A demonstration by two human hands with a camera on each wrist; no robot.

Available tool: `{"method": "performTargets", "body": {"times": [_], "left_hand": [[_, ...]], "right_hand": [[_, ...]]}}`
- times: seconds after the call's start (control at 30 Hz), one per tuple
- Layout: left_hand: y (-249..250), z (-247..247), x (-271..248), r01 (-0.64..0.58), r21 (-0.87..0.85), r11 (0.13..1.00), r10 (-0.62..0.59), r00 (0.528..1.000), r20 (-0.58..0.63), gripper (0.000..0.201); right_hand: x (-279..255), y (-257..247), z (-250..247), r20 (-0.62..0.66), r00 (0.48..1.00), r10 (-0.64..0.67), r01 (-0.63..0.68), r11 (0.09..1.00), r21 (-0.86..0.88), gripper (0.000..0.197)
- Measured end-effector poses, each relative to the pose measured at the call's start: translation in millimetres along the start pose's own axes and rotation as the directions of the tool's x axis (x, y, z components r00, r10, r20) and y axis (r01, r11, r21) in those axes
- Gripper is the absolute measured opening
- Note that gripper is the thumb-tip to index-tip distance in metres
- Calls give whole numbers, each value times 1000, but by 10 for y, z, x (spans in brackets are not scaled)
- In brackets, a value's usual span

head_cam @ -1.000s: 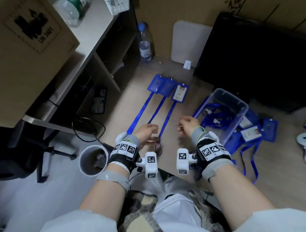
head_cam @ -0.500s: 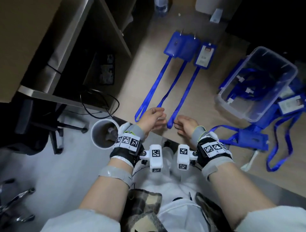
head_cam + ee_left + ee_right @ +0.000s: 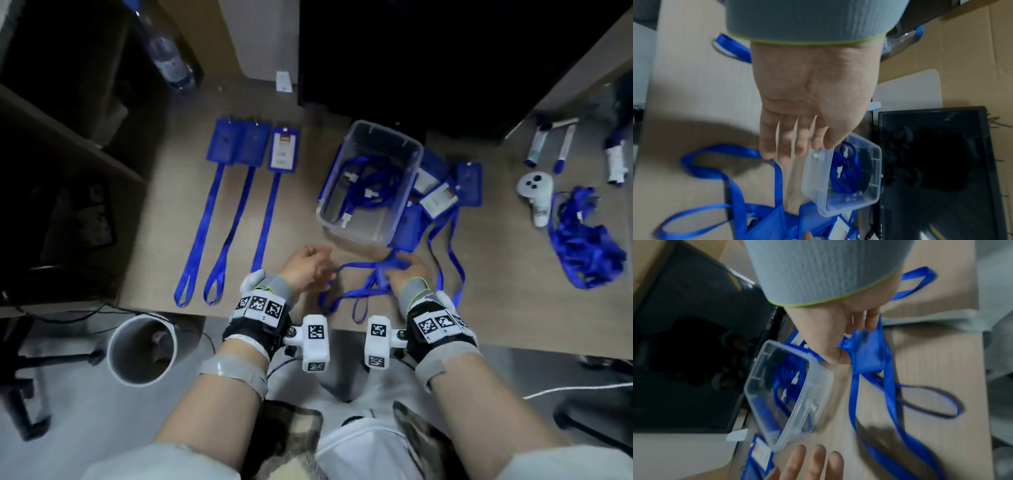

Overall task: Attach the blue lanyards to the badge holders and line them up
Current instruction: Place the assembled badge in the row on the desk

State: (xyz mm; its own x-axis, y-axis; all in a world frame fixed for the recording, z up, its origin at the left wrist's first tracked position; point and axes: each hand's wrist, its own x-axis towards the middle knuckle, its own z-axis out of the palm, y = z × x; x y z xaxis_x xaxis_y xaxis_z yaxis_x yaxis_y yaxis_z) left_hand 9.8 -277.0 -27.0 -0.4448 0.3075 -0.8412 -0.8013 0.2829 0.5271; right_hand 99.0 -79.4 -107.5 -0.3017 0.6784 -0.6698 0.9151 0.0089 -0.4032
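Across the pale wooden desk (image 3: pixel 164 219) we see three badge holders (image 3: pixel 252 145) in a row, their lanyards laid straight toward us; one holder (image 3: pixel 283 151) shows a white card with a red strip, its print too blurred to read. Our right hand (image 3: pixel 835 324) pinches a blue badge holder (image 3: pixel 867 352), strap trailing, beside the clear plastic box (image 3: pixel 373 185) of lanyards. Our left hand (image 3: pixel 807 104) hangs with fingers straight, seemingly just touching a lanyard loop (image 3: pixel 719 162).

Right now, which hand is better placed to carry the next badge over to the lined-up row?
Right. The right hand already pinches the blue badge holder with its lanyard trailing. The left hand is open, only brushing the strap.
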Motion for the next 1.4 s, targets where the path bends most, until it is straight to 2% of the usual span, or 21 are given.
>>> {"method": "performTargets", "body": {"times": [0.07, 0.1, 0.13, 0.23, 0.27, 0.33, 0.43, 0.5, 0.57, 0.63, 0.8, 0.9, 1.0, 1.17, 1.23, 1.3, 1.4], "left_hand": [[0, 277, 102, 40, -3, 999, -40, 999, 16, 6], [-17, 403, 161, 52, 8, 999, -52, 999, 8, 12], [-36, 473, 194, 73, 20, 997, -73, 997, 1, 17], [-203, 764, 324, 140, 60, 988, -136, 989, -67, 10], [-250, 987, 402, 143, 44, 989, -138, 986, -98, 21], [-329, 1238, 479, 141, -18, 990, -142, 978, -152, 33], [-259, 1561, 530, 93, -90, 992, -112, 968, -225, 24], [-167, 1695, 504, 67, -57, 996, -81, 956, -281, 34], [-73, 1773, 476, 34, -9, 999, -35, 948, -315, 39], [21, 1845, 431, -10, 0, 1000, 10, 946, -323, 35], [193, 2019, 265, -118, -1, 993, 113, 949, -293, 18], [325, 2077, 117, -251, -25, 968, 231, 919, -319, 12], [445, 2052, -47, -334, -72, 940, 281, 876, -392, 11], [552, 1964, -284, -398, -141, 906, 292, 832, -471, 11], [557, 1919, -335, -398, -149, 905, 281, 824, -492, 16], [565, 1884, -354, -397, -127, 909, 288, 819, -496, 23], [603, 1853, -339, -390, -28, 920, 329, 812, -482, 26]], "right_hand": [[450, 278, -88, -33, 999, -16, 14, 998, -56, 73], [588, 344, -123, -29, 999, -43, 41, 996, -74, 77], [506, 251, -196, -17, 998, -66, 64, 994, -84, 76], [463, 120, -318, 143, 985, -96, 81, 991, 103, 51], [558, 121, -461, 216, 973, -85, 62, 992, 109, 42], [675, 177, -566, 314, 946, -82, 51, 993, 104, 38], [829, 176, -846, 417, 901, -116, 59, 988, 146, 35], [880, 114, -1059, 476, 869, -137, 71, 986, 153, 29], [910, 20, -1222, 465, 868, -173, 87, 976, 201, 30], [940, -103, -1348, 448, 867, -220, 99, 955, 278, 32], [815, -475, -1647, 487, 799, -352, 222, 926, 306, 32], [698, -716, -1786, 480, 768, -424, 274, 895, 353, 23], [528, -871, -1842, 552, 717, -425, 199, 885, 422, 13], [364, -994, -1872, 594, 682, -426, 157, 879, 451, 13], [353, -1012, -1930, 600, 652, -463, 203, 869, 450, 10], [343, -1012, -2003, 594, 620, -514, 323, 856, 403, 15], [311, -1035, -2094, 545, 599, -587, 451, 810, 376, 16]]}}
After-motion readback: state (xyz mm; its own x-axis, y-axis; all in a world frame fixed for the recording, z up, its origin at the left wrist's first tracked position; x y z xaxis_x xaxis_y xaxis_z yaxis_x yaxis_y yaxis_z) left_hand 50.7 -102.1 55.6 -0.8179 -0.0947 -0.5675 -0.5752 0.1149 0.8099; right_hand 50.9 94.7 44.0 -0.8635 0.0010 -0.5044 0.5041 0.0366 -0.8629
